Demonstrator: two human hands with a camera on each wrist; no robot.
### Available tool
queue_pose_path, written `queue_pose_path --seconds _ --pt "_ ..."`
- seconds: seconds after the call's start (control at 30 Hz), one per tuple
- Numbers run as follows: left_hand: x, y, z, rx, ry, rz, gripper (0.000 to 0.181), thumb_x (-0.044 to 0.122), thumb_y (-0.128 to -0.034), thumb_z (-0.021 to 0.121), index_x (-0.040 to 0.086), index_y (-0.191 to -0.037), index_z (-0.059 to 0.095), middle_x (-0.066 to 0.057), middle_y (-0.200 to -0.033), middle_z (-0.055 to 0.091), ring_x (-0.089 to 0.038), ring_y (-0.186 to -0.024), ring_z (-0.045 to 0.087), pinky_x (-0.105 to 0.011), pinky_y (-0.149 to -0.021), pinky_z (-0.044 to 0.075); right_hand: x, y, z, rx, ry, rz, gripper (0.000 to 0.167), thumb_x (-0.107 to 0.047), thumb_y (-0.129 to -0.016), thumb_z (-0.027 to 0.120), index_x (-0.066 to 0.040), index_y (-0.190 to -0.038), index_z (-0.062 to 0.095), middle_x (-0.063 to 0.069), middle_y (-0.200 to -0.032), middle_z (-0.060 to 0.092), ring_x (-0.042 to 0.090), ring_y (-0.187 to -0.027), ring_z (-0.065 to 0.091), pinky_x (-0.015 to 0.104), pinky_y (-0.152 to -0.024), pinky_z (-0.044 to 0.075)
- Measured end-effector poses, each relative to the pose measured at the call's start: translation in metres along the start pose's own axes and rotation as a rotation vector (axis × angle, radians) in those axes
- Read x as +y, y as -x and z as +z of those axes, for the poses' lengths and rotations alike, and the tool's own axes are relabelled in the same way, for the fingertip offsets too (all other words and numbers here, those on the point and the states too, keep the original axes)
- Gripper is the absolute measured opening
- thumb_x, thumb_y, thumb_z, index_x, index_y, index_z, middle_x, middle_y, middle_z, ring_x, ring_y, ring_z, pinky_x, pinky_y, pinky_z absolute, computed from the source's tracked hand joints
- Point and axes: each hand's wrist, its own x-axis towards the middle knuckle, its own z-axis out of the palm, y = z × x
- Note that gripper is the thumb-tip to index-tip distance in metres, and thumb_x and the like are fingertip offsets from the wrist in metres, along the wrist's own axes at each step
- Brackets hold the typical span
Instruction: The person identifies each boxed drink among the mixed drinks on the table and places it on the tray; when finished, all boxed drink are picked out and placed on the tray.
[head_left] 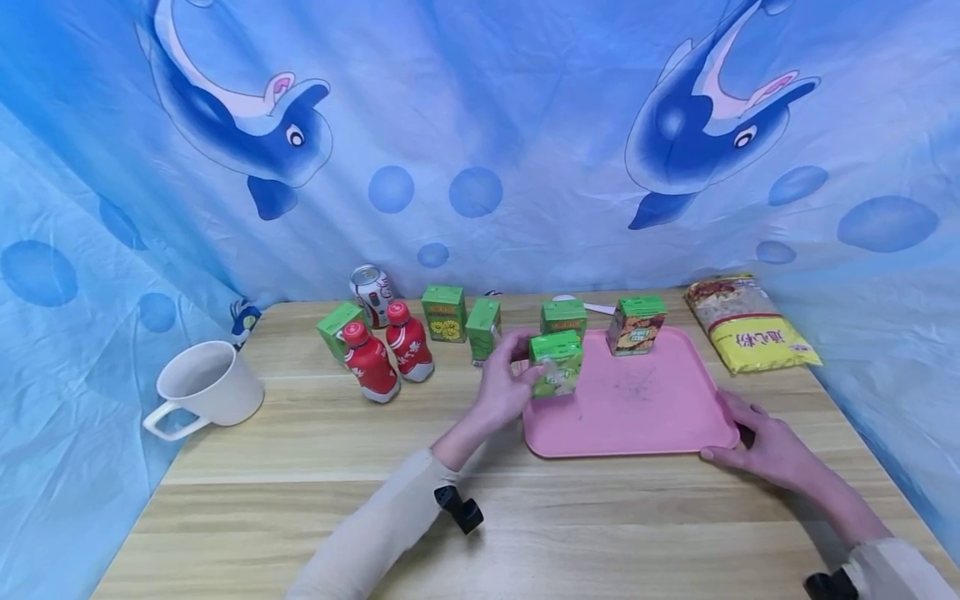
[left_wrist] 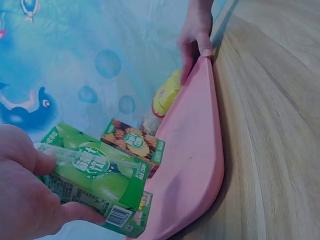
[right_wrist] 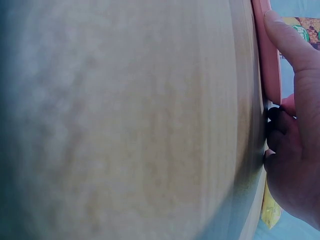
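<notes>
My left hand (head_left: 505,381) pinches a green juice box (head_left: 557,364) between thumb and fingers, over the left part of a pink tray (head_left: 637,425). In the left wrist view this carton (left_wrist: 95,170) is tilted, with its barcode and a straw in clear wrap showing. My right hand (head_left: 772,450) grips the tray's near right corner, its thumb on the front edge and the other fingers along the side. The right wrist view shows that thumb pressed to the tray rim (right_wrist: 270,60). A brown-and-green juice box (head_left: 636,326) stands on the tray, and another green carton (head_left: 564,314) is behind the held one.
Left of the tray are green cartons (head_left: 445,314), two red bottles (head_left: 371,364), a soda can (head_left: 372,294) and a white mug (head_left: 210,383). A yellow food packet (head_left: 753,325) lies at the right. Behind the tray is a white utensil (head_left: 597,308), partly hidden.
</notes>
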Motion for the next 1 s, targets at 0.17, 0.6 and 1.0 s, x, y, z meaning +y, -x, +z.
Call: queue_pose_path --seconds 0.17,0.6,1.0 --pt "-0.006 -0.005 0.009 -0.015 -0.006 -0.014 0.048 -0.011 -0.0852 0.068 0.001 -0.13 0.056 -0.014 -0.115 0.064 -0.032 -0.11 0.06 -0.052 -0.101 0.046 -0.001 0.0 0.0 -0.003 -0.009 0.0 0.105 -0.049 -0.079 0.083 0.009 -0.151 0.032 0.036 -0.148 0.034 0.065 -0.128 0.03 0.074 -0.097 0.032" --pt "-0.012 -0.013 0.022 -0.007 -0.002 -0.034 0.047 -0.014 -0.0857 0.066 0.002 -0.129 0.057 -0.015 -0.118 0.064 -0.031 -0.111 0.06 -0.048 -0.101 0.047 -0.003 -0.001 0.0 -0.013 -0.004 0.023 0.106 -0.053 -0.078 0.081 0.008 -0.151 0.032 0.036 -0.15 0.034 0.064 -0.129 0.03 0.074 -0.099 0.032" --pt "-0.017 -0.014 0.028 -0.012 -0.005 -0.079 0.049 -0.014 -0.0859 0.066 0.005 -0.13 0.057 -0.013 -0.119 0.061 -0.029 -0.112 0.06 -0.036 -0.095 0.052 -0.002 0.0 -0.001 -0.019 -0.001 0.033 0.107 -0.054 -0.079 0.081 0.007 -0.151 0.032 0.035 -0.15 0.033 0.063 -0.13 0.029 0.074 -0.099 0.032"
